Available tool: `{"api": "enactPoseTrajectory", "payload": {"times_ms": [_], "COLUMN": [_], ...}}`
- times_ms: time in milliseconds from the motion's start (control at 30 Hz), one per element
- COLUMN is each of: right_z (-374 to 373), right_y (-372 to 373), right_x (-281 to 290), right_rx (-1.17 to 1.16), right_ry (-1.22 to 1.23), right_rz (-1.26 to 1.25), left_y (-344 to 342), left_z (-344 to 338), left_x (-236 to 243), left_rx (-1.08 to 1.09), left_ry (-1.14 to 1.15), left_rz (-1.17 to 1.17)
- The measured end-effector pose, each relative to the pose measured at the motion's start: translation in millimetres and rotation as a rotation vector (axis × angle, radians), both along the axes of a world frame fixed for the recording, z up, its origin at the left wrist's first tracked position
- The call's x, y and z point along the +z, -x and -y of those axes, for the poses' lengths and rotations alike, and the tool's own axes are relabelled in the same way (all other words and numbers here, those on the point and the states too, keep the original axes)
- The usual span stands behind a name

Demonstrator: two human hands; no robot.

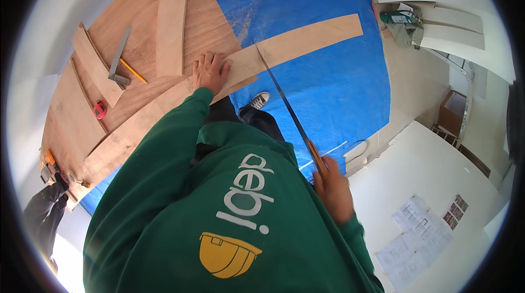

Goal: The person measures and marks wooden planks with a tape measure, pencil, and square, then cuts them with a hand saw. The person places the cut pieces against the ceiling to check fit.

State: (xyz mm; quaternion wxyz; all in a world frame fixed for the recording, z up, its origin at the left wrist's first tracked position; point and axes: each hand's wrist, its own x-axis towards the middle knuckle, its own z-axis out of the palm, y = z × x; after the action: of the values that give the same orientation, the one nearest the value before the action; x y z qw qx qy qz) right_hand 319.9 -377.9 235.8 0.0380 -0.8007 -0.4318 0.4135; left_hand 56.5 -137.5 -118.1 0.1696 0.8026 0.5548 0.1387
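Plywood sheet (147, 47) sits far left w/ a square (117, 57), pencil (133, 70) & red tape measure (99, 109) on it. Left hand (209, 71) presses flat, fingers spread, on the curved ply strip (295, 44), centre, overhanging blue tarp (328, 74). Right hand (332, 192) grips handsaw (287, 104) handle, blade at strip's edge. Strip looks thin, light, prob. flexes; hold near the cut.

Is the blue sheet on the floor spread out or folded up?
Spread out: the blue sheet lies flat under the curved wooden strip.

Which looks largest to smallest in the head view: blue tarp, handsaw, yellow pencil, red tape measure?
1. blue tarp
2. handsaw
3. yellow pencil
4. red tape measure
As seen only; fisheye and nearness skew the sizes.
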Motion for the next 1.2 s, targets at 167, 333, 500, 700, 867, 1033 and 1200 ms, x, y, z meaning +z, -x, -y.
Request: {"api": "enactPoseTrajectory", "payload": {"times_ms": [167, 333, 500, 700, 867, 1033, 1200], "right_z": [-10, -164, -160, 22, -2, -145, -129], "right_y": [-2, 28, 21, -13, -6, 24, 17], "right_x": [-15, -257, -234, -19, -77, -257, -216], "right_rx": [-0.018, 0.081, 0.145, -0.003, 0.002, 0.055, 0.117], "right_ry": [0.013, -0.417, -0.413, 0.067, 0.027, -0.388, -0.364], "right_rz": [-0.015, -0.029, -0.013, 0.005, 0.0, -0.078, -0.018], "left_y": [3, -1, -1, 1, 3, 4, 1], "left_z": [7, 4, -5, 1, 5, -5, -4], "left_x": [5, 2, 3, 3, -1, 2, 2], "left_rx": [0.023, -0.026, -0.014, 0.015, -0.016, -0.029, -0.013], "left_ry": [0.041, 0.008, -0.016, 0.026, -0.014, -0.015, -0.021], "left_rz": [-0.001, 0.038, 0.011, 0.001, 0.015, 0.037, 0.015]}}
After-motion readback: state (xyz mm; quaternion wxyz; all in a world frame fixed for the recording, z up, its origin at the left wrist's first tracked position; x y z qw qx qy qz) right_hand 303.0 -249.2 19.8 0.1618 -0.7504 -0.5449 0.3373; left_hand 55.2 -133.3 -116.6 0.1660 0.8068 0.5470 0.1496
